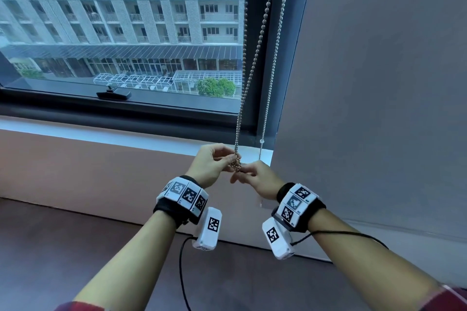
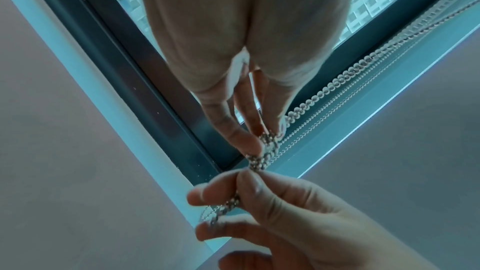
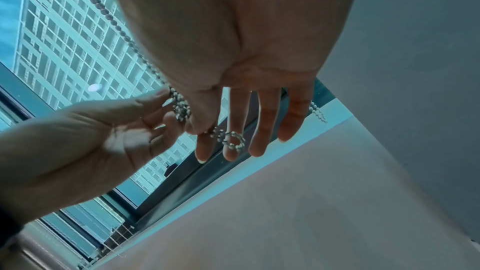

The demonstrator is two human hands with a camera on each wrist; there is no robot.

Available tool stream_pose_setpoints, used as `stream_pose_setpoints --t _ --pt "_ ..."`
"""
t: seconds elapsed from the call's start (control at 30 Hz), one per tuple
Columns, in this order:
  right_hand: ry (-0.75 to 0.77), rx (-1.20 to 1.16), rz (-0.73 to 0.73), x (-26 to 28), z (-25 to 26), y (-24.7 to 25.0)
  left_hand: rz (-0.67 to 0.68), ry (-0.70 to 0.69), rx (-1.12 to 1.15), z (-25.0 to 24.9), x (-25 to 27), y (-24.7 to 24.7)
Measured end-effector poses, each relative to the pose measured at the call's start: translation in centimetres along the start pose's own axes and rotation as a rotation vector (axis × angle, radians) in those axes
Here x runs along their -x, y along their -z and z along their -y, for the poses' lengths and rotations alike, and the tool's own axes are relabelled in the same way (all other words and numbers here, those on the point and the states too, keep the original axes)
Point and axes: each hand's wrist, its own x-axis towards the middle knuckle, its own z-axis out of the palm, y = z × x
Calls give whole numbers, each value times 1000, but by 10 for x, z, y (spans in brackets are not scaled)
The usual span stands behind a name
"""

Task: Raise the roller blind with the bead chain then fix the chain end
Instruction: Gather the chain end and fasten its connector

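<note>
The head view takes in the whole setting: a dark-framed window (image 1: 262,58) onto a pale high-rise building (image 1: 126,2), a light sill (image 1: 126,134) below it, a grey wall (image 1: 379,83) to the right, and two forearms reaching forward with tag-covered wristbands. A metal bead chain (image 1: 255,58) of small, shiny round beads hangs in long strands down the right edge of the window and ends in a knotted bunch between the hands, just above the right end of the sill.

Only the wrist views show the fingers up close. The left wrist view looks along the left hand (image 2: 233,59), whose thumb and fingertips (image 2: 246,141) pinch the top of the bunched beads; below them the right hand (image 2: 298,213) curls its thumb and index finger round the bottom of the same bunch, with thinner strands trailing beneath. The chain runs away up and to the right along the frame.

The right wrist view adds what the others hide: the right thumb presses a strand against the index finger, the other three fingers (image 3: 262,130) hang almost straight and a little apart, and a small ring-shaped loop of beads (image 3: 233,141) sits in front of the middle finger. The left hand (image 3: 91,141) enters from the left with its palm facing the camera, fingers bent round the bunch.

Both wrists are held level, hands nearly touching.
</note>
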Motion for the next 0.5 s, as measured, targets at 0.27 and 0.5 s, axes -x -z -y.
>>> stream_pose_setpoints --t 0.27,0.5 --pt "-52 143 4 -4 -1 6 86 -89 -85 -7 1 -7" --pt "-41 79 33 1 -8 1 -21 -75 -60 -6 -5 -4"
